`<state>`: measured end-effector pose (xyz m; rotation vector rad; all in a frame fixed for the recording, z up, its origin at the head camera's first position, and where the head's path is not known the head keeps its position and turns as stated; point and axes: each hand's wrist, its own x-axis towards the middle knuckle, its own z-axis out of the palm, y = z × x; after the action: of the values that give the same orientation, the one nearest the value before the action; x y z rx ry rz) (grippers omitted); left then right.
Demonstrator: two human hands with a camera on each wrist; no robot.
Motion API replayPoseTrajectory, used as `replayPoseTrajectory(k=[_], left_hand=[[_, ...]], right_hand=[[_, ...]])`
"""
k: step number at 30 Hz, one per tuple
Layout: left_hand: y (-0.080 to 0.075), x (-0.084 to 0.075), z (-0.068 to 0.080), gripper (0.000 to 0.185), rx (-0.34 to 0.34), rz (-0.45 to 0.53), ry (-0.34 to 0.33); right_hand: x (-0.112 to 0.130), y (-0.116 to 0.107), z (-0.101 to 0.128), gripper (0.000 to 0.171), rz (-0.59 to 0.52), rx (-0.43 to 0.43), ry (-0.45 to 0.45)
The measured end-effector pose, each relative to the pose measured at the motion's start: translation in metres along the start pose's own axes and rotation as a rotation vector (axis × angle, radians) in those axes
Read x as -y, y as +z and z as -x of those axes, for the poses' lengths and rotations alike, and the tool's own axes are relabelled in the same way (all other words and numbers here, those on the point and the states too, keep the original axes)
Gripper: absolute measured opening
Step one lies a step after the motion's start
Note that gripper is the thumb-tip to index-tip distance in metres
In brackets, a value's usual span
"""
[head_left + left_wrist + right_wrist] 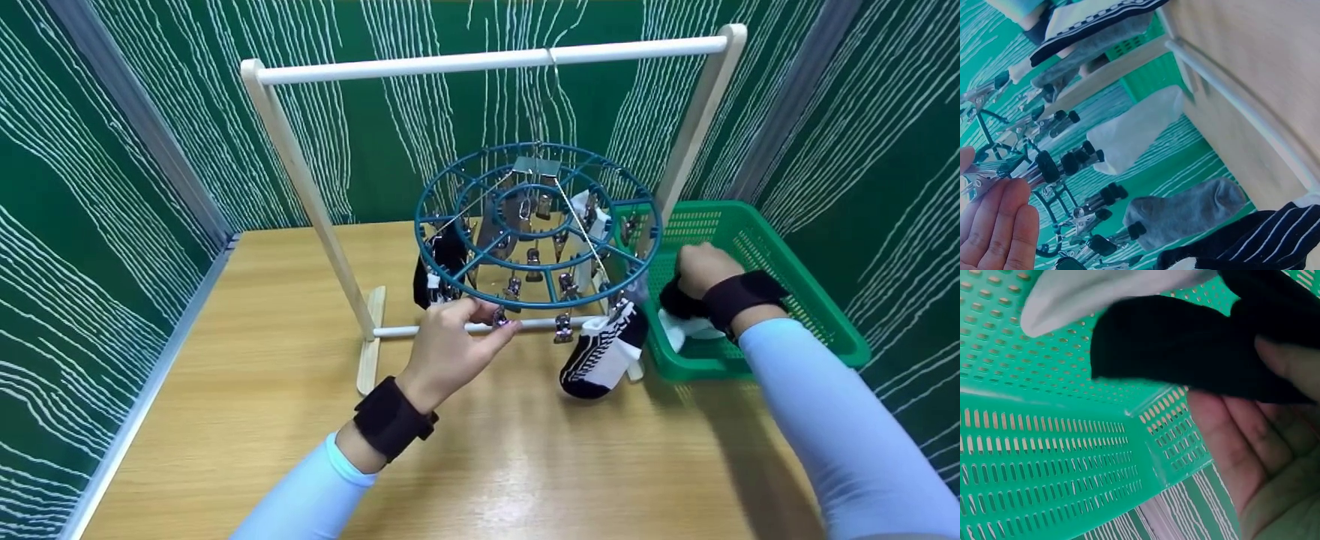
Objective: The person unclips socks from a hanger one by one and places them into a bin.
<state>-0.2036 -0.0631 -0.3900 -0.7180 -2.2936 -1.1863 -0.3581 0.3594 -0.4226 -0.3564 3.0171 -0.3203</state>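
On the wooden table [247,360], under the white rail of the rack [480,61], hangs the round blue clip hanger [536,225]. My left hand [450,341] is at its 7 o'clock rim, thumb and fingertips pinching one metal clip [501,318]; in the left wrist view the fingers [1002,225] lie straight alongside that clip [1044,167] and touch it.

Black and white sock [604,352] hangs from a clip at the hanger's 5 o'clock edge, toe just above the table. A dark sock [439,262] hangs at 9 o'clock. The left wrist view also shows a grey sock [1185,211] and a white sock [1134,129] clipped up among the pegs.

My right hand [701,270] is inside the green basket [810,300], which stands at 3 o'clock of the hanger, just beside the rack's right post. Thumb and fingers are curled round a black sock [1185,346] (right wrist view confirms: cloth pinched against the palm [1275,455]). A white sock [1100,289] lies touching it on the basket floor [1044,382].
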Motion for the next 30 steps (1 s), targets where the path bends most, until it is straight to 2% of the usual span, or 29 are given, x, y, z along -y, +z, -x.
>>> replayPoseTrajectory(k=[6,15,19,24,27,30], left_hand=[[0.0,0.0,0.0,0.019,0.0,0.0,0.008],[-0.001,0.0,-0.001,0.019,-0.003,0.005,0.007],[-0.001,-0.001,-0.001,0.02,-0.002,-0.002,0.009],[-0.002,-0.001,-0.001,0.02,0.01,0.008,-0.008],[-0.002,-0.002,-0.001,0.019,0.011,0.003,-0.015],[-0.003,-0.003,-0.002,0.02,0.005,-0.003,-0.014]], right_hand=[[0.006,0.009,0.0,0.026,-0.015,0.165,-0.025],[0.004,0.02,-0.004,0.02,-0.002,0.312,-0.024],[0.005,0.016,-0.001,0.013,-0.003,0.299,-0.049],[0.012,0.002,0.005,0.018,-0.023,0.241,-0.096],[0.015,-0.008,0.009,0.009,-0.012,0.208,-0.118],[0.016,-0.02,0.013,0.023,-0.007,0.196,-0.125]])
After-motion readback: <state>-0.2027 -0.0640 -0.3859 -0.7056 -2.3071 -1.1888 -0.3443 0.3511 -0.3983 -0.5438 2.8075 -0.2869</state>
